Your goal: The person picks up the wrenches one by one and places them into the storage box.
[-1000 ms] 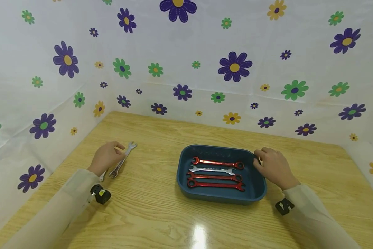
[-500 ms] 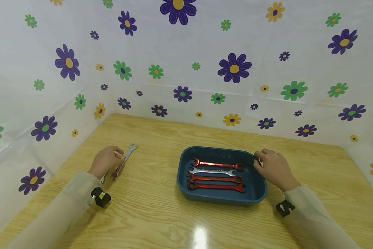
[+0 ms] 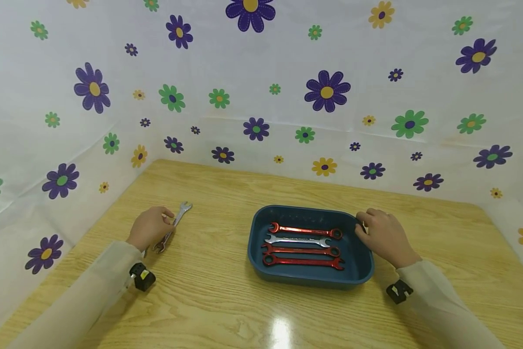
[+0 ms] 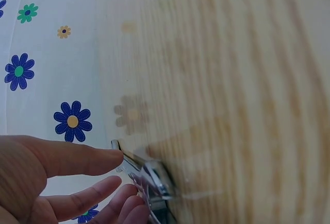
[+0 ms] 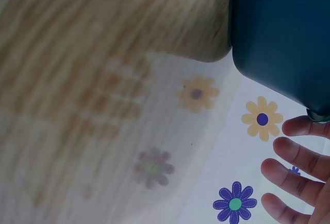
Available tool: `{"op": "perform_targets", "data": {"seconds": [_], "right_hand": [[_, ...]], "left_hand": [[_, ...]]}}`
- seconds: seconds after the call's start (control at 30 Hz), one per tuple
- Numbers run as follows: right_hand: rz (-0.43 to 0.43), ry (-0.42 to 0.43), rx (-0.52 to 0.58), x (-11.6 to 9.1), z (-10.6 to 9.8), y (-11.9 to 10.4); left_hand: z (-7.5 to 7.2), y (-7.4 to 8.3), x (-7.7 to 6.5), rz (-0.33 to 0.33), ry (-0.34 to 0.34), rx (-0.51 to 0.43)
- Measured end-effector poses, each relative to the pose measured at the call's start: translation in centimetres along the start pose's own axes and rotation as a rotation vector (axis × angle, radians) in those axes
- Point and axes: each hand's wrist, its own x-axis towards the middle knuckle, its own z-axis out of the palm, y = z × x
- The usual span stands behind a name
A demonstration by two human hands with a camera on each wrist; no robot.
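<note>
Fingers of my left hand: bent, tips at the shaft of a silver wrench; whether they pinch it, I cannot tell. Wrench slanted on the counter, well left of the box; sliver of a second wrench by my palm, mostly hidden. My right hand: thumb inside the rim of a blue box, forefinger outside, pinching it near the far right corner; other fingers spread apart. Box contents, far to near, laid lengthwise: red wrench, silver double-ended wrench, pair of red wrenches. Backdrop: white flowered cloth.
</note>
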Motion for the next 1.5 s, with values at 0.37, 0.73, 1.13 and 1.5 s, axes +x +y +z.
{"op": "perform_targets", "data": {"seconds": [0.37,0.73,1.13,1.5], "right_hand": [[-0.007,0.011,0.008,0.0,0.1,0.1],[-0.003,0.006,0.011,0.4,0.1,0.1],[0.012,-0.008,0.016,0.7,-0.4,-0.2],[0.013,-0.022,0.028,0.8,-0.3,-0.1]], "left_hand": [[0.2,-0.5,0.2,-0.013,-0.007,-0.002],[-0.2,-0.1,0.6,0.009,-0.023,-0.013],[-0.4,0.1,1.4,-0.008,-0.033,0.006],[0.3,-0.4,2.2,-0.042,-0.011,0.054]]}}
